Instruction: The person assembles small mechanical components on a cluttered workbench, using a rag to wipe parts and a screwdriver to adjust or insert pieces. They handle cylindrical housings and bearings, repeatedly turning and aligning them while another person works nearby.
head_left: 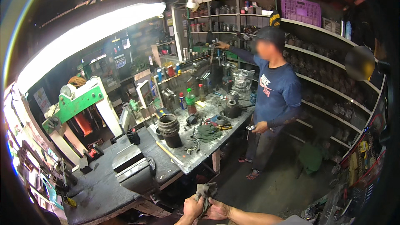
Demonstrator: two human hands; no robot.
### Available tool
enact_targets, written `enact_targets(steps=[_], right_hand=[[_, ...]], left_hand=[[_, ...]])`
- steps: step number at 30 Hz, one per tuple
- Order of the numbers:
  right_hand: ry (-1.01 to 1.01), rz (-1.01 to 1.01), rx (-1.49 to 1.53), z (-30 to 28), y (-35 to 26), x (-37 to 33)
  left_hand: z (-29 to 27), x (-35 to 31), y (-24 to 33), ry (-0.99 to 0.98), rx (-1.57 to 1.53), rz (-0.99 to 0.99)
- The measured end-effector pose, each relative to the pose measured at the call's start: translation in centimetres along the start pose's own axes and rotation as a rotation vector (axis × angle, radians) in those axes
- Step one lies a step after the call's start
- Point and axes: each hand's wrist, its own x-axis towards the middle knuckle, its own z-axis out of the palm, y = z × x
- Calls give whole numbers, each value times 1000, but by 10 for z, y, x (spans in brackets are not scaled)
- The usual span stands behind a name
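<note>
At the lower edge, in front of the workbench, my left hand [192,206] is closed round a crumpled grey rag [207,190]. My right hand [218,209] grips the same rag from the other side, so the two hands almost meet. Part of the cloth sticks up above my fingers, and its lower part is mostly hidden behind them. Whether anything is wrapped inside the rag, I cannot tell. Beyond my hands and to the left, a large bench vise [134,167] is fixed at the bench edge.
On the metal-topped workbench [189,164] stand a dark cylindrical housing [168,130], a green-capped bottle [190,100], a green cloth [209,133] and several tools. A co-worker [277,85] stands at its right side, one arm reaching over it. Shelves [329,71] line the right wall; a green press [81,100] stands left.
</note>
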Motion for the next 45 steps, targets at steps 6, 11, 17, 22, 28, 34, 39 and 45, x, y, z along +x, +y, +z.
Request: enact_targets(steps=[6, 11, 17, 22, 28, 34, 39, 45], right_hand=[[127, -151, -514, 7, -70, -147], [538, -355, -403, -8, -115, -243], [787, -492, -260, -44, -145, -268], [863, -340, -511, -74, -192, -233], [979, -114, -880, -113, -296, -191], [1008, -263, -1149, -102, -428, -115], [856, -286, -1394, -63, -510, -66], [547, -223, -1222, -69, -570, -59]], left_hand=[[0, 87, 8, 416, -266, 6], [-84, 136, 6, 756, -140, 250], [-53, 204, -7, 550, -213, -157], [-3, 250, -39, 607, 49, -259], [0, 279, -7, 844, 222, -5], [29, 339, 93, 588, 189, 458], [85, 377, 145, 235, 7, 455], [133, 370, 158, 119, 42, 165]])
